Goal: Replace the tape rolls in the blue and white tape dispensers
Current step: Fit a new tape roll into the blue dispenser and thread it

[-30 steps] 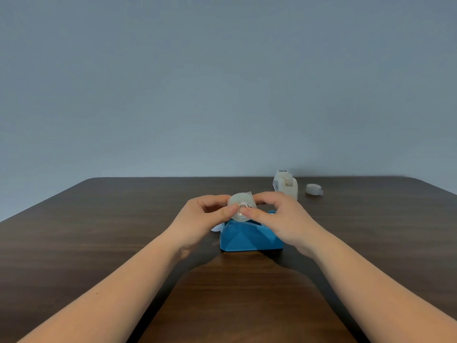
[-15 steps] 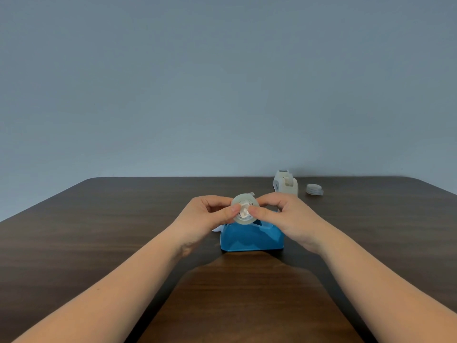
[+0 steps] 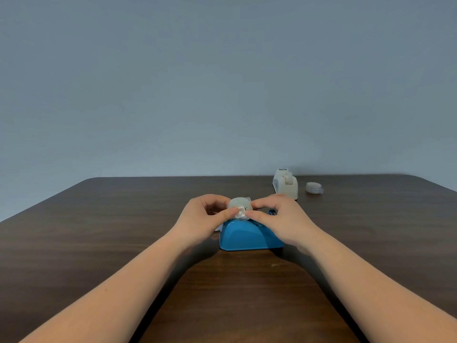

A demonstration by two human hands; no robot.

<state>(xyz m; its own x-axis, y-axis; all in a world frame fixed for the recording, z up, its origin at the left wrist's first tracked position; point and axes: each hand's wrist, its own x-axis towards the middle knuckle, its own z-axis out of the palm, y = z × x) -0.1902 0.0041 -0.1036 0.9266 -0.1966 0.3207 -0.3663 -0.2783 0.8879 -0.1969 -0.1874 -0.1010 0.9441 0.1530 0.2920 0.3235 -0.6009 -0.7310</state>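
The job looks about at its first half: a tape roll [image 3: 239, 209] is being worked just above the blue dispenser [image 3: 249, 236], not yet seated, and the white dispenser [image 3: 285, 186] stands untouched. The left hand [image 3: 202, 217] pinches the roll's left side between thumb and fingers. The right hand [image 3: 277, 216] pinches its right side, thumb near the hub. Beyond the right hand, well apart, stands the white dispenser, with a spare roll [image 3: 314, 187] just beside it.
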